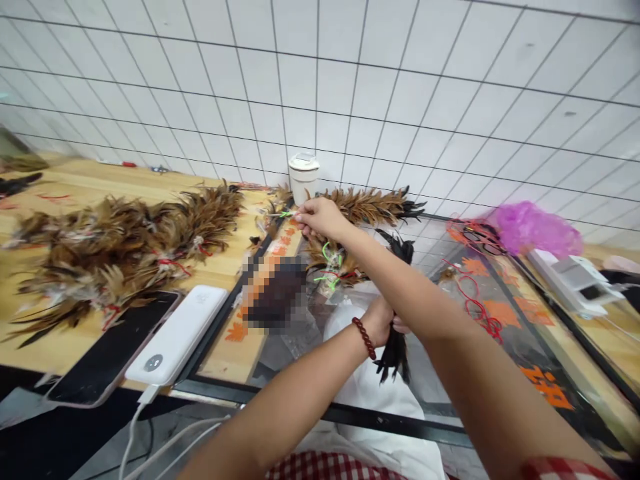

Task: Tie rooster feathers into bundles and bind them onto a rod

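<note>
My left hand (381,323), with a dark red beaded bracelet at the wrist, is closed round a bunch of black feathers (396,353). The feathers stick out above and below the fist. Crossing over it, my right arm reaches far to the left. At its end my right hand (320,217) has thumb and fingers pinched together beside a bit of green string (285,214). Whether the string is in the pinch is too small to tell. Below that hand lie brown feathers tied with green and red strings (330,270).
Brown feather garlands (115,233) cover the left of the wooden table. Nearer are a phone (115,353) and a white power bank (177,337) with a cable. A lidded cup (303,177) stands by the tiled wall. Red cord (473,300) and a purple bag (535,230) lie right.
</note>
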The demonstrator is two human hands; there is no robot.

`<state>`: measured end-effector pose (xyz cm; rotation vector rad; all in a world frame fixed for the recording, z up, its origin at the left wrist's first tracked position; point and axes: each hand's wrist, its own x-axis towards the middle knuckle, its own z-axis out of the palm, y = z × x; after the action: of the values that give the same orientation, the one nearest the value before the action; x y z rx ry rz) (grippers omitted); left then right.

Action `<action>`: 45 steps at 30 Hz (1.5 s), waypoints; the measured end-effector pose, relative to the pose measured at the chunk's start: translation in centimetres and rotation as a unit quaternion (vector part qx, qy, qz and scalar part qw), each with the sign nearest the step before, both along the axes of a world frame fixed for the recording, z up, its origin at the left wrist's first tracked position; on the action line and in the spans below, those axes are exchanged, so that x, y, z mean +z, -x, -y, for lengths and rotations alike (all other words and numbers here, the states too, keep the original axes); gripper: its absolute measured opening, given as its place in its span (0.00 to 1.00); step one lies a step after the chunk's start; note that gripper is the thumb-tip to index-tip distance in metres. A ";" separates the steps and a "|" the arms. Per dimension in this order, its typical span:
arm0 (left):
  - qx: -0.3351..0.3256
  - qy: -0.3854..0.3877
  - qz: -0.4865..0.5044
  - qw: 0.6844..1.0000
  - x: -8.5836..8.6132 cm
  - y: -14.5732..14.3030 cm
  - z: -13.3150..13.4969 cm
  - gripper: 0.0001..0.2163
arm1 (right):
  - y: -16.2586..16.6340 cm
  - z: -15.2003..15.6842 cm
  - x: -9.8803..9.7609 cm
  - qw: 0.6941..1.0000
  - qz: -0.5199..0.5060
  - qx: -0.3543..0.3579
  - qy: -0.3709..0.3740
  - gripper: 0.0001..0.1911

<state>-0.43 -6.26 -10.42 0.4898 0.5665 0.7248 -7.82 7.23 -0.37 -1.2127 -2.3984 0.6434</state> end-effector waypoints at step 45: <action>0.032 -0.192 -0.146 0.970 1.2 -5.2 -0.9 0.14 | -28.4 14.8 -8.6 0.927 0.119 -0.207 -0.289 0.14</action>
<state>4.79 -5.35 -9.25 0.9528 0.7227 0.8352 20.61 -7.56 -8.96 -1.4992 -2.1569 -0.3394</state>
